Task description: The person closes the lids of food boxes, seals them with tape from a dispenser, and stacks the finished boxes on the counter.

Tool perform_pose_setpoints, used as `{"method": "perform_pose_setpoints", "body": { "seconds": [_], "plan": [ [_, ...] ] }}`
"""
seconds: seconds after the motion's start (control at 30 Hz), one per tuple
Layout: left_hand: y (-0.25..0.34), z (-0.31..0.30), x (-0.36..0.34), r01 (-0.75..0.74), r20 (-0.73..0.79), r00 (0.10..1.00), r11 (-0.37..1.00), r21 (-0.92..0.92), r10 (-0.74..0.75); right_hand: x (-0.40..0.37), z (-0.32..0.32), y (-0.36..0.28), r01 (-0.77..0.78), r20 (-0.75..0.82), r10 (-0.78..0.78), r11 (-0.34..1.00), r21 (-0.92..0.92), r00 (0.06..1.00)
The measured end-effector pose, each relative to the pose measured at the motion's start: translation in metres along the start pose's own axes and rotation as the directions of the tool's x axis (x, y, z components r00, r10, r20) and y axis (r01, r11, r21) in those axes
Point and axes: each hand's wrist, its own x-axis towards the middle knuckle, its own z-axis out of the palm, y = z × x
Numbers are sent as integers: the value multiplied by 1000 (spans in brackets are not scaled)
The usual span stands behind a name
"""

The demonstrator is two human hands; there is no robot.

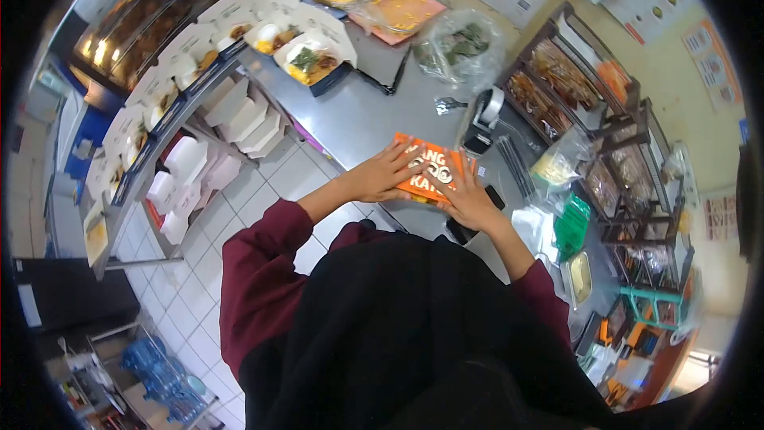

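An orange printed box (424, 161) sits on the metal counter near its front edge, its lid closed. Across the left part of its top rests my left hand (383, 174), fingers stretched out flat. My right hand (471, 197) presses on the box's right side with its fingers spread. Neither hand wraps round the box, and the palms hide its lower corners. Just behind the box stands a tape dispenser (485, 118). A dark flat object (460, 231), possibly a phone, lies partly under my right wrist.
Open food boxes (315, 62) line the counter's left end and a shelf. At the back are trays of yellow food (402, 9) and a bag of leaves (454, 46). Brown racks (557, 72), a green packet (573, 227) and a metal tin (580, 279) stand right.
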Motion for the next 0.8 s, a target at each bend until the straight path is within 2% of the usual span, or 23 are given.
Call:
{"method": "perform_pose_setpoints", "body": {
  "seconds": [0.07, 0.1, 0.13, 0.17, 0.2, 0.23, 0.3, 0.33, 0.37, 0.47, 0.57, 0.67, 0.8],
  "plan": [
    [7, -5, -1, 42, 5, 999, 999, -1, -42, 3, -1, 22, 10, 105, -17, 998, 69, 994],
    [8, -1, 0, 62, 7, 998, 998, 6, -62, 2, -14, 43, 91, 66, -105, 979, 184, 992],
    [6, 2, 2, 83, 2, 997, 996, 17, -83, 1, -15, 60, -141, -65, 204, 842, 521, 977],
    [5, 7, 3, 71, -34, 997, 997, 41, -70, 4, -6, 75, -278, -167, 452, 757, 591, 876],
    [6, 9, 3, 79, -33, 996, 994, 71, -77, 7, 3, 90, -342, -255, 662, 632, 696, 705],
    [8, 10, 3, 89, -31, 996, 991, 100, -86, 14, 7, 96, -457, -444, 732, 675, 580, 517],
    [13, 9, 5, 134, -5, 991, 982, 134, -135, 33, 7, 98, -355, -39, 911, 199, 914, 411],
    [17, 5, 9, 170, 19, 985, 975, 140, -174, 41, 1, 95, -270, 189, 903, -85, 959, 386],
    [22, 3, 13, 206, 42, 976, 968, 146, -214, 41, -9, 94, -178, 275, 818, -213, 961, 506],
    [36, 9, 22, 333, 9, 941, 931, 146, -338, 41, 14, 115, 96, 229, 795, -338, 936, 562],
    [38, 21, 21, 327, -88, 945, 933, 150, -317, 23, 17, 93, 335, 58, 803, -312, 889, 594],
    [37, 22, 23, 330, -46, 944, 928, 170, -327, 11, 48, 73, 408, -199, 830, -38, 912, 521],
    [37, 15, 23, 314, -78, 949, 941, 129, -306, 17, 44, 76, 417, -177, 826, -76, 906, 536]
  ]
}}
